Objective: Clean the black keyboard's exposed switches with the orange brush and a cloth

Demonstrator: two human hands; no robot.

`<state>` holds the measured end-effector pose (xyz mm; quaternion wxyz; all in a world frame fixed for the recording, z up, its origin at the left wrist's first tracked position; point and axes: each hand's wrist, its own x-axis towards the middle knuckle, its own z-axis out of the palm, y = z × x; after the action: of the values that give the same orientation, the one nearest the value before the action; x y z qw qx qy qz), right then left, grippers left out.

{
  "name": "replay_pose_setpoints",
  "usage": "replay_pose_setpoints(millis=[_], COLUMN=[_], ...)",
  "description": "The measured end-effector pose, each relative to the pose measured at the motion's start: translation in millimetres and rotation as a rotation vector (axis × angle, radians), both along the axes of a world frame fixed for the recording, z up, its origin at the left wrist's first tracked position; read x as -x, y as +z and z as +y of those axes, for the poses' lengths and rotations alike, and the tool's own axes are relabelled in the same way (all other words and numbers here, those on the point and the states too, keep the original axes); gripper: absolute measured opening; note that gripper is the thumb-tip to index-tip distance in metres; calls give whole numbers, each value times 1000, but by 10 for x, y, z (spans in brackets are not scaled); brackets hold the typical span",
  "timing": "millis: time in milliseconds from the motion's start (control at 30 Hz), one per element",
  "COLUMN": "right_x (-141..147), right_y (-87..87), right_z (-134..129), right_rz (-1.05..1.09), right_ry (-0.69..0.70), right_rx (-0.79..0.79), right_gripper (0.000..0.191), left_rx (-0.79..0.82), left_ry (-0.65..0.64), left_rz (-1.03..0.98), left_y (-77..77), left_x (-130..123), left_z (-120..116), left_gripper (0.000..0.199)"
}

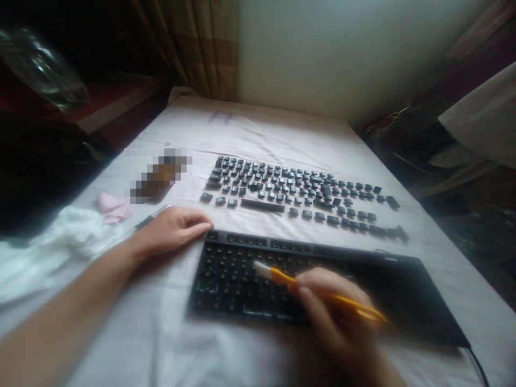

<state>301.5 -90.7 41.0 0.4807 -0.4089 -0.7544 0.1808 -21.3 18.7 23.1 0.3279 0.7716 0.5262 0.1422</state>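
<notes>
A black keyboard with its keycaps off lies on the pale cloth, bare switches showing in rows. My left hand is at its upper left corner, thumb and fingers drawn together and touching the edge there. In my right hand is a brush with an orange handle, gripped between thumb and fingers. Its white bristles are over the left half of the switches; contact is too blurred to confirm. Beyond the keyboard, loose black keycaps are laid out in rows, with a long spacebar in front.
Left of the keycaps lie a pixelated item, a pink cloth and a crumpled white cloth. A thin tool is partly behind my left hand. The keyboard's cable runs off at lower right.
</notes>
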Motion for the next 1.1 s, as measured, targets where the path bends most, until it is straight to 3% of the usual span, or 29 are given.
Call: replay_pose_setpoints(millis=[300,533,700,1100], right_x=[35,39,13,52], right_y=[-26,0,13,-13], right_z=[32,53,11,57], right_rz=[-106,-58,20,-75], right_ry=[54,71,5,64], right_rx=[-35,-47,10,-43], right_gripper=[16,19,20,19], left_rx=[16,15,20,18], left_ry=[4,3,-5,-1], left_rz=[-6,7,11,7], left_y=[-16,-25,-16,-24], left_x=[9,25,28,31], left_z=[14,16,19,24], left_gripper=[43,42,43,41])
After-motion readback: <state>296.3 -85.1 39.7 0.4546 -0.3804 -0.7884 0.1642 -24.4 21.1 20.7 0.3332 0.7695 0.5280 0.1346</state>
